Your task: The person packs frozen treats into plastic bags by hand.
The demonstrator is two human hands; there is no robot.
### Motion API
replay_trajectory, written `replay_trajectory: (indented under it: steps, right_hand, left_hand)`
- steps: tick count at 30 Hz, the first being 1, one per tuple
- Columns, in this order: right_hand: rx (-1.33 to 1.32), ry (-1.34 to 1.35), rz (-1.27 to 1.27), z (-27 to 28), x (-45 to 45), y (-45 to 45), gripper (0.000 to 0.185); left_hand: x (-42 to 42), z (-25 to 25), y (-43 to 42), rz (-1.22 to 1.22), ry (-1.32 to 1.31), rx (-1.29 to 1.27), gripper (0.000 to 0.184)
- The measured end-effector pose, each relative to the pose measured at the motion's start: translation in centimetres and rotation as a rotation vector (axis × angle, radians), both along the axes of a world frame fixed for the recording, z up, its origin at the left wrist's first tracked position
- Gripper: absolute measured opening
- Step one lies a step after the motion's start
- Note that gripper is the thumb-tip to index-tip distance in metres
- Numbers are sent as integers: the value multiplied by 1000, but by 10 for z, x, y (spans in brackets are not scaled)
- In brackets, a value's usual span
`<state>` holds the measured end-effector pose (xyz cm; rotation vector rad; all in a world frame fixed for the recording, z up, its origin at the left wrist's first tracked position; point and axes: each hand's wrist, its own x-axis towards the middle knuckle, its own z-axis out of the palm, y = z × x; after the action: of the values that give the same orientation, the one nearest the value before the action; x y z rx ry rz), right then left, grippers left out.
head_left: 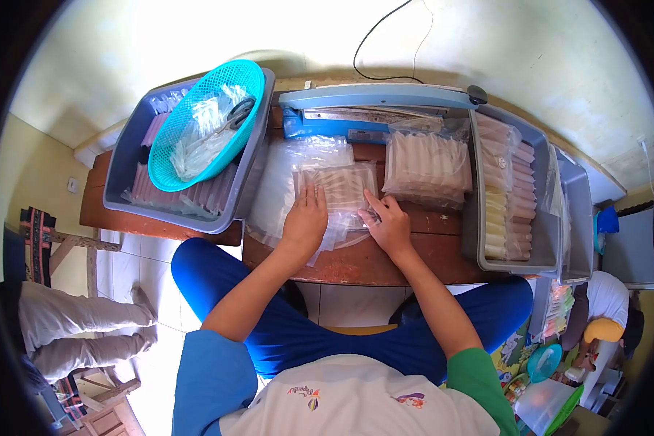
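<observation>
My left hand [306, 220] lies flat with its fingers stretched over the left part of a clear plastic pack [338, 187] of pinkish tubes. At the pack's lower right edge is my right hand [386, 224], its fingers apart and the index finger touching the pack. Under and left of the pack spread flat clear plastic bags [275, 190]. A stack of filled packs [427, 163] stands to the right. Behind these sits a blue sealing machine [374, 96] with its long arm across the top.
At the left, a grey bin [112, 182] of tubes carries a turquoise basket [156, 156] with plastic and scissors. A grey bin [548, 240] of pink and yellow tubes stands right, another beyond it. People are at the far left and lower right.
</observation>
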<state>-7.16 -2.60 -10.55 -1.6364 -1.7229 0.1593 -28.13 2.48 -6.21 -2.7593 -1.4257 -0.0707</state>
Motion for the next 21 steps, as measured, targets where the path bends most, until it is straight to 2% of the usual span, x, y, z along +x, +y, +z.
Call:
replay_trajectory:
  steps: [8, 14, 21]
  right_hand:
    - [4, 17, 5, 2, -1, 0, 47]
    - [9, 9, -3, 3, -1, 0, 47]
    - [20, -6, -14, 2, -1, -1, 47]
  left_hand:
    - [12, -13, -2, 28, 117, 185, 52]
    - [14, -16, -7, 58, 188, 218, 48]
    - [17, -12, -11, 119, 139, 162, 45]
